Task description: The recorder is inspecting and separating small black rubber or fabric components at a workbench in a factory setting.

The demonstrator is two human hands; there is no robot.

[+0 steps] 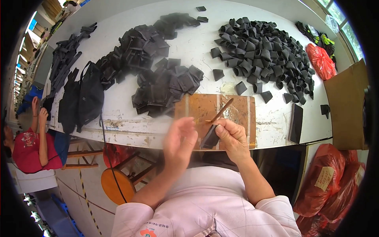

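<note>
My right hand [233, 137] pinches a small flat black fabric piece [210, 137] between thumb and fingers, above the table's front edge. A thin brown stick [222, 110] slants up and away from beside its fingertips; whether the hand holds it or it lies on the board I cannot tell. To the left of the piece is my left hand [179, 142], its fingers smeared by motion. Under both hands lies a worn brown board [189, 106] with strips of tape.
Flat black pieces [146, 45] are heaped on the left; folded black loops [268, 55] pile up on the right. A black bag [90, 93] hangs over the front edge. Red bags [321, 181] and a cardboard sheet [349, 106] stand right. Another person [33, 148] sits left, near a stool [116, 185].
</note>
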